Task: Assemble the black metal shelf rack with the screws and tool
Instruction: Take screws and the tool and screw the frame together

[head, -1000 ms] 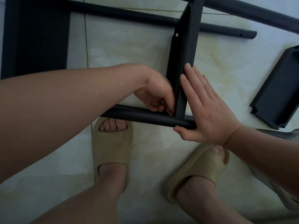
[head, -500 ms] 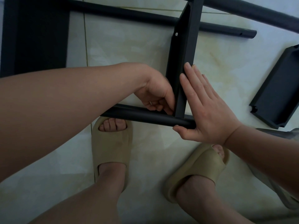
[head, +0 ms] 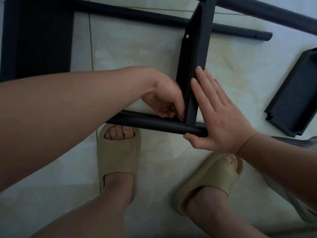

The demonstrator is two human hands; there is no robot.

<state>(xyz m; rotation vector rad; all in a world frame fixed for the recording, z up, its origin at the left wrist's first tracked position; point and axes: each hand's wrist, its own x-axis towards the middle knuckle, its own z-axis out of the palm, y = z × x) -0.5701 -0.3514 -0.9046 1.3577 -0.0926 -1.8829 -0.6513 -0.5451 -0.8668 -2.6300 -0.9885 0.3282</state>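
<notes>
Two hands at the joint: shelf panel (head: pixel 193 57) butts the near tube (head: pixel 154 123), long axis running away from you. Your right hand (head: pixel 221 121), flat and open, braces its right face; your left hand (head: pixel 164 98) curls into the inner corner, can't tell if it holds a screw.

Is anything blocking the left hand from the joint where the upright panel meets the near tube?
Nothing visible. The left hand has its curled fingers in that corner of panel and tube; the right hand presses flat on the panel's other side.

Beige slide sandals (head: pixel 118 155), bare arms (head: pixel 68 109)
</notes>
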